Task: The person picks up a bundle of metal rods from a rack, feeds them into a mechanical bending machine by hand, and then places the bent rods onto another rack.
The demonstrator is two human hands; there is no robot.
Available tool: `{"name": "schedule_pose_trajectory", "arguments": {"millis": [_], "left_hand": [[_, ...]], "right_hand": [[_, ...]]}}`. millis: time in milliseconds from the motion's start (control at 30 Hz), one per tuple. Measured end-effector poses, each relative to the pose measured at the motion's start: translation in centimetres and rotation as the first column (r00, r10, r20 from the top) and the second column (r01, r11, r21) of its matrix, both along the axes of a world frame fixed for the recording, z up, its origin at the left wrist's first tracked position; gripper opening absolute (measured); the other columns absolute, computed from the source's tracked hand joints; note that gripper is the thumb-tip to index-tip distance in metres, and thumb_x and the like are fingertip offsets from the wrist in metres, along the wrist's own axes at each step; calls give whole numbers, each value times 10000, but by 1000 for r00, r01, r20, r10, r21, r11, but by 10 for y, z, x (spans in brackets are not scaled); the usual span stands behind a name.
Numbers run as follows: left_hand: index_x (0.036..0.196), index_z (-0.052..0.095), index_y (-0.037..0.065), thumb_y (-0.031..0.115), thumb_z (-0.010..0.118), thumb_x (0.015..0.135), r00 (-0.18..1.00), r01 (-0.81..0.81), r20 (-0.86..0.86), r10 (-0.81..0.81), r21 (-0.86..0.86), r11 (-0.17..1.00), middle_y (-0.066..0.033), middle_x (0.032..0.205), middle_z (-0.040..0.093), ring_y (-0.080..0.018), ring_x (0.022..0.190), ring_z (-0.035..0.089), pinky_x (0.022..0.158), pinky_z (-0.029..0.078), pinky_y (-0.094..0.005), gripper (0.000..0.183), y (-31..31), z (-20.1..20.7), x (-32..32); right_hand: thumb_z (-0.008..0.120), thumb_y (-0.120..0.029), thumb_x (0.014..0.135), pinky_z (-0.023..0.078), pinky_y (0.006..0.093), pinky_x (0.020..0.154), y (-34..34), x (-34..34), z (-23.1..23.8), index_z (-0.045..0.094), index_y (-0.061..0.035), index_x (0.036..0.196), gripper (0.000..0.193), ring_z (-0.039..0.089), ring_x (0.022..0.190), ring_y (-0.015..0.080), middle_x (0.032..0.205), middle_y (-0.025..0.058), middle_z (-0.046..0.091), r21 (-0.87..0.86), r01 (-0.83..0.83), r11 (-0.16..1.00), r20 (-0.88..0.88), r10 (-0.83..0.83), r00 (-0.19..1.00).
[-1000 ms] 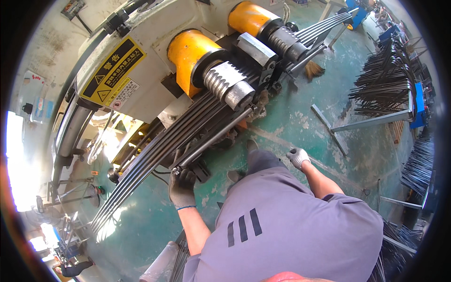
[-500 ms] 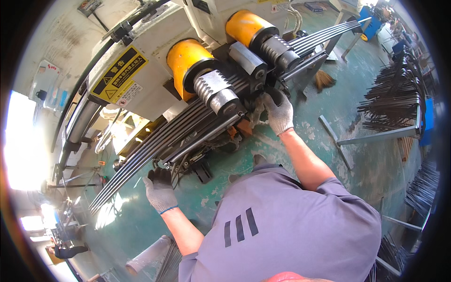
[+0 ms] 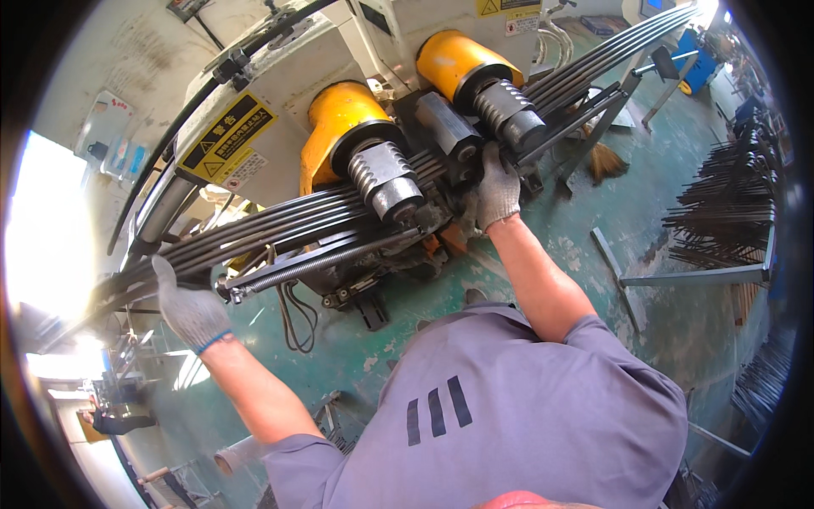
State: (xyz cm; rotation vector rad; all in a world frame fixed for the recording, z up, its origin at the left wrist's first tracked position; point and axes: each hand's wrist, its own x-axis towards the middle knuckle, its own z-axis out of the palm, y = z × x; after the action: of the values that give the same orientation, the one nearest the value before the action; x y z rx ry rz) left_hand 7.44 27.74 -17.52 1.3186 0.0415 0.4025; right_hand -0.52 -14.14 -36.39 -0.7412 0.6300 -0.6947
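Several long dark metal rods lie side by side across a bending machine, passing behind its two ribbed metal rollers. My left hand, in a pale glove with dark-coated fingers, is at the left stretch of the rods. Its thumb stands up apart from the fingers, and whether it touches the rods is unclear. My right hand, gloved too, reaches in under the middle clamp block. Its fingers are curled against the machine there, and what they hold is hidden. The ribbed rollers sit below yellow housings.
A spring-wrapped bar runs along the machine's near side, with a loose cable loop beneath. On the right, a metal rack bears a pile of dark bent rods. A broom head rests on the green floor near the machine's right side.
My left hand has moved left and up toward the rods. The rods' left part has swung up and away from me, and their right part now lies higher. My right hand has shifted slightly.
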Motion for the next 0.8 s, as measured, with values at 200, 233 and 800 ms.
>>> {"name": "schedule_pose_trajectory", "arguments": {"millis": [200,233,800], "left_hand": [[1333,629,-65,243,630,1094,987,-94,150,56,261,961,-190,1159,756,-254,1008,750,877,614,-373,390,-53,71,7],[1320,640,-63,224,629,1091,987,-116,143,74,314,942,-186,1157,757,-243,1002,751,856,619,-365,367,-64,83,5],[1124,749,-17,280,651,1025,848,-202,296,-440,947,250,-149,998,758,-248,990,735,940,561,-398,328,-241,170,7]], "right_hand": [[662,-211,1042,584,372,883,-18,17,-17,680,-58,1257,264,692,987,200,1138,77,703,39,-40,998,101,36,994],[662,-190,1036,588,375,891,-21,19,-17,679,-59,1252,254,697,987,204,1139,84,707,48,-39,998,79,35,996],[732,-184,1008,507,384,1061,-47,39,-5,702,-3,1337,377,648,1235,233,1341,141,706,-442,-71,894,-96,31,995]]}}
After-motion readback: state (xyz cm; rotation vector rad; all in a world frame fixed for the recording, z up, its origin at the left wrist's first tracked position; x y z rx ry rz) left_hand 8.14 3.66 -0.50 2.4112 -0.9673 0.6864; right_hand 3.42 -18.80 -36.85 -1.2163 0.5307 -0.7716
